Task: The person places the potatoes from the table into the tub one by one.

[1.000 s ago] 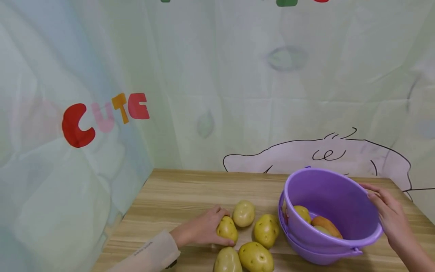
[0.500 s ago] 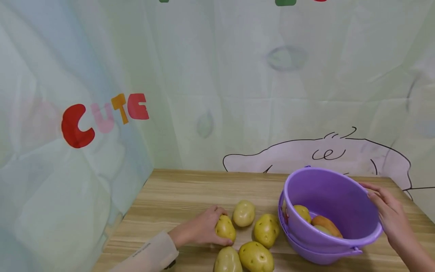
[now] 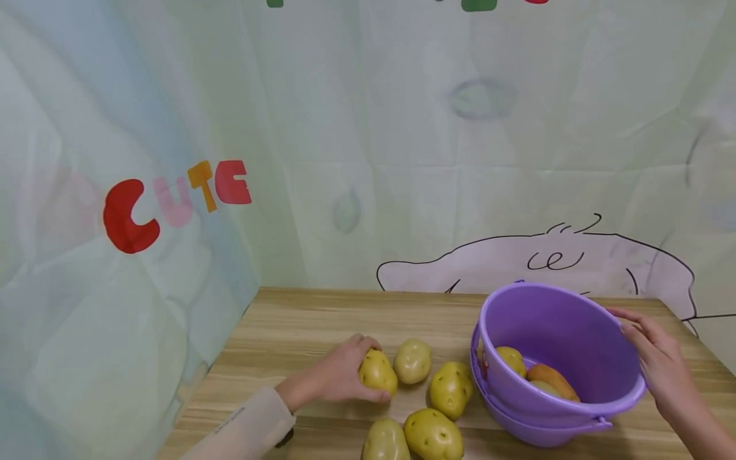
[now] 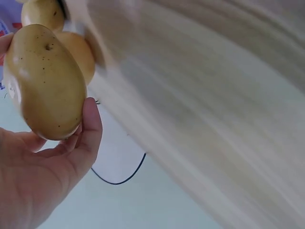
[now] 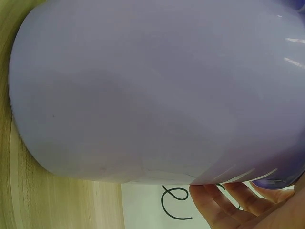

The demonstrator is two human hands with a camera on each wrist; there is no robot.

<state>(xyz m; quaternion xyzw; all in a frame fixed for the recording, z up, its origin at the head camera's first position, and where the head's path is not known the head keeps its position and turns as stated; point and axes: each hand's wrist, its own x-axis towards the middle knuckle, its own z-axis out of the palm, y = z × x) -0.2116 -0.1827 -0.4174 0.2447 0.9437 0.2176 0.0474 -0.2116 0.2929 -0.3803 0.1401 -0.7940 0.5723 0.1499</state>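
Observation:
A yellow potato (image 3: 376,370) sits between the thumb and fingers of my left hand (image 3: 339,370). The left wrist view shows that potato (image 4: 46,81) large, with a fingertip and thumb pressed to opposite sides. Four-sided around it lie several more: a pale potato (image 3: 413,361) behind, a yellow potato (image 3: 451,390) to the right, another yellow potato (image 3: 433,434) and a pale potato (image 3: 386,441) in front. My right hand (image 3: 661,358) holds the rim of the purple bucket (image 3: 566,415) at its right side. In the right wrist view, fingers (image 5: 248,198) lie against the bucket's wall.
Inside the bucket are a yellow potato (image 3: 510,361), an orange-brown oblong thing (image 3: 553,381) and a pale one (image 3: 545,388). The bucket's handle hangs down around its near side. The wooden table (image 3: 322,313) meets a printed cloth backdrop (image 3: 368,128) at the back and left.
My left hand has moved slightly left and back with the yellow potato, away from the other potatoes. The right hand and the bucket stay in place.

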